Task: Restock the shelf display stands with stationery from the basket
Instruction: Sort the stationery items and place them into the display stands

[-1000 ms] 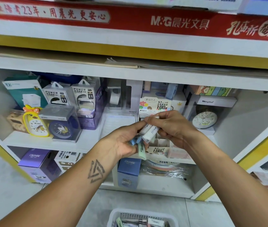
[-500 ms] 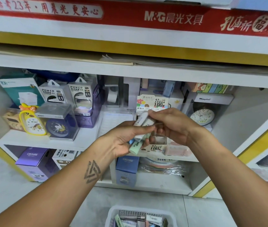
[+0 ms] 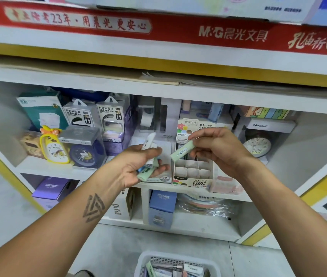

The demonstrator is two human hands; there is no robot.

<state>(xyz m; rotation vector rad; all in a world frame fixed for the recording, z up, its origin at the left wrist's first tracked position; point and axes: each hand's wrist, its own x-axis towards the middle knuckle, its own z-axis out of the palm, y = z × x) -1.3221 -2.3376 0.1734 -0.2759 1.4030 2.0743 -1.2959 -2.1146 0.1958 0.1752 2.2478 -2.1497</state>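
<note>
Right hand [image 3: 216, 148] pinches green tube [image 3: 182, 151] above display stand [image 3: 192, 172].

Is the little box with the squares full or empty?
Mostly empty: the display box shows bare white compartments; its back row is hidden behind the green tube.

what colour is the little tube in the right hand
Pale green tube with a white barcode label, pinched by the right hand; head view.

Pale green lead tube [image 3: 182, 151], white basket [image 3: 178, 258], yellow clock [image 3: 53, 148].
</note>
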